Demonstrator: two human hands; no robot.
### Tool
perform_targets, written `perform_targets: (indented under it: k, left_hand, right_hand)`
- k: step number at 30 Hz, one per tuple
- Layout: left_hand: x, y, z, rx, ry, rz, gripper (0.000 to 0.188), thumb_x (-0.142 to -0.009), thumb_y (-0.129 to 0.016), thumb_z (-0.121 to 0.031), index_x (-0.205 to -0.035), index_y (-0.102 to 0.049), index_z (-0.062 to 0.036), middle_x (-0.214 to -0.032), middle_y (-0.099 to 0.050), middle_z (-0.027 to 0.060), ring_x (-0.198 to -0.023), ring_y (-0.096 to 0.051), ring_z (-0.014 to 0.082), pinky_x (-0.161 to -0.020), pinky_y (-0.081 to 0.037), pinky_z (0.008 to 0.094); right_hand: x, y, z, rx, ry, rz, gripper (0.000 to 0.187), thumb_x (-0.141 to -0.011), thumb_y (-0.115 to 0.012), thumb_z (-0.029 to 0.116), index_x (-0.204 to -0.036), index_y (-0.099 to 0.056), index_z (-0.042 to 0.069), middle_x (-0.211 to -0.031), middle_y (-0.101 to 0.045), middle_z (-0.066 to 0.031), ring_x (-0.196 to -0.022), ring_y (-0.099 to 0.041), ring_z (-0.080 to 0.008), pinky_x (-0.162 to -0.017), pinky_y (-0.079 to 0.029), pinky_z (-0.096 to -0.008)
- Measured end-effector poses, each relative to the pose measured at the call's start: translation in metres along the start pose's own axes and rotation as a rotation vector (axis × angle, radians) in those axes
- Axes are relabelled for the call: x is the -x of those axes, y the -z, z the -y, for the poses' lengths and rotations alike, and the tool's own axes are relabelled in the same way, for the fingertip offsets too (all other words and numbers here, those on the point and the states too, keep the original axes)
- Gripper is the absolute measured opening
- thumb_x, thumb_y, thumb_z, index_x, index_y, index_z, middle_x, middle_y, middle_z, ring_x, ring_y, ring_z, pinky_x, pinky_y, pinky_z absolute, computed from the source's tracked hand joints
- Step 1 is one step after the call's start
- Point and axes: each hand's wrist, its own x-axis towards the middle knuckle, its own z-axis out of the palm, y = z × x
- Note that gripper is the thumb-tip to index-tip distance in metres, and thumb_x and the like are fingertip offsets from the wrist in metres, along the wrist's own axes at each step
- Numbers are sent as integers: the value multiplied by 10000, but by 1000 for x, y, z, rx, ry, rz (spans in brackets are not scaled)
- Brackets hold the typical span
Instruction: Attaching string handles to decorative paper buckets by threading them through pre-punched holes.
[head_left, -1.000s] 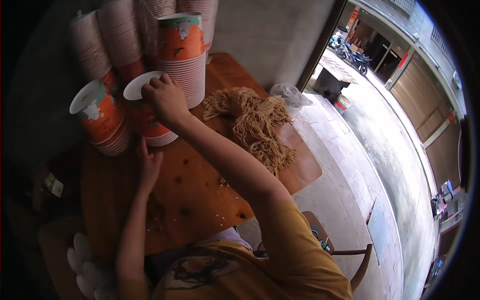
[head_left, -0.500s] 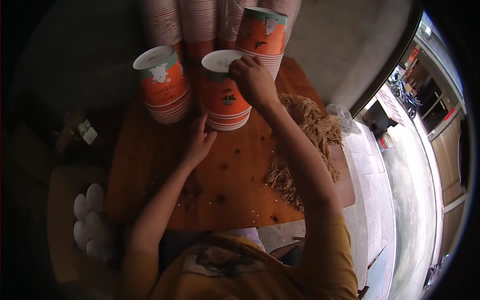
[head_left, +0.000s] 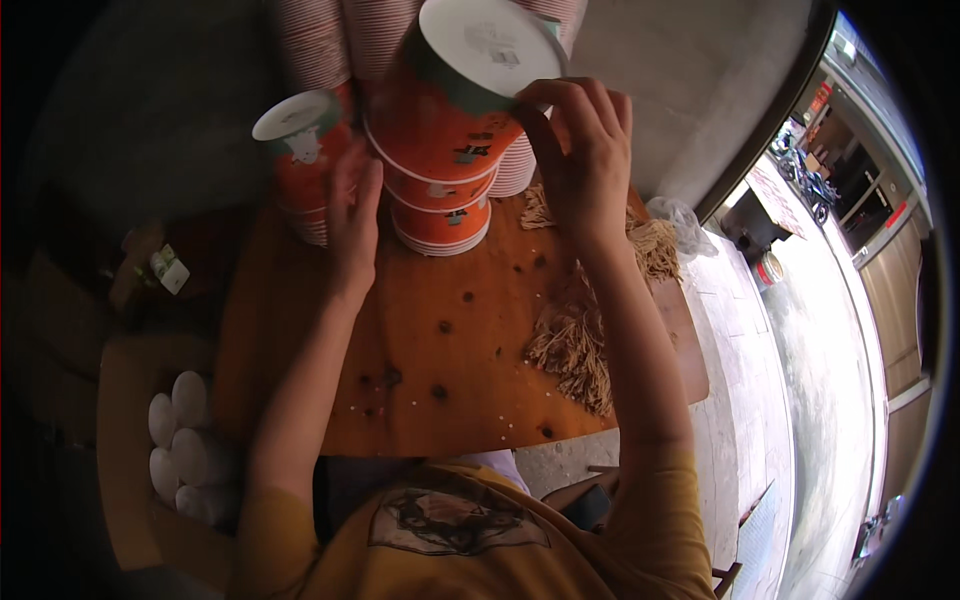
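Note:
An orange paper bucket (head_left: pixel 440 125) with a green band and a white base is upside down and raised over a short stack of similar buckets (head_left: pixel 440 222). My right hand (head_left: pixel 590 140) pinches the raised bucket at the edge of its base. Its lower rim overlaps the buckets below, so I cannot tell whether they are still nested. Beside the rim, on the left, my left hand (head_left: pixel 352 205) has its fingers stretched upward, slightly blurred; any touch is unclear. Another upside-down bucket stack (head_left: pixel 290 165) stands just left of that hand.
Tall stacks of buckets (head_left: pixel 312 40) line the wall behind. Tan stringy bundles (head_left: pixel 575 350) lie on the right of the wooden table (head_left: pixel 450 350), by a clear plastic bag (head_left: pixel 685 225). A cardboard box (head_left: pixel 125 440) with white rounded objects (head_left: pixel 190 455) sits at the lower left.
My right hand has lifted the bucket from the middle stack, up and nearer to me. My left hand has risen from the stack's foot to beside the bucket's rim.

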Motion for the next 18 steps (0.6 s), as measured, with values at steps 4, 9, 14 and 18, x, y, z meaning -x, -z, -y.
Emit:
perform_targets:
  k: [4,9,14,18]
  left_hand:
    - [-15,-18,-39,201,-37,153,469,-1006,-537,-269,-1408,-406,-66,-1333,-521,65,-1224,-489,168,-1035,-378,331]
    - [-28,-31,-37,527,201,295,467,-1013,-516,-289,-1421,-385,-105,-1340,-507,51,-1253,-485,186,-1071,-386,416]
    - [-26,0,-32,730,262,345,536,-1027,-450,-296,-1492,-306,-71,-1549,-330,120,-1425,-315,289,-1167,-255,527]
    - [8,64,-62,150,214,453,414,-995,-494,-184,-1383,-427,-56,-1416,-463,137,-1303,-451,280,-1090,-354,446]
  right_hand:
    - [11,19,2,0,-63,-97,179,-790,-721,53,-937,-648,124,-950,-625,-18,-907,-530,-264,-826,-419,-371]
    - [28,32,-3,-41,-145,-66,181,-783,-728,38,-930,-646,103,-960,-622,-38,-948,-535,-267,-851,-422,-382]
    - [64,45,-6,-204,-239,91,353,-774,-684,-44,-1092,-633,101,-1051,-616,-101,-995,-578,-303,-839,-482,-385]
    - [134,72,-21,37,-269,757,191,-842,-674,211,-1005,-635,118,-973,-611,-81,-979,-585,-297,-826,-506,-398]
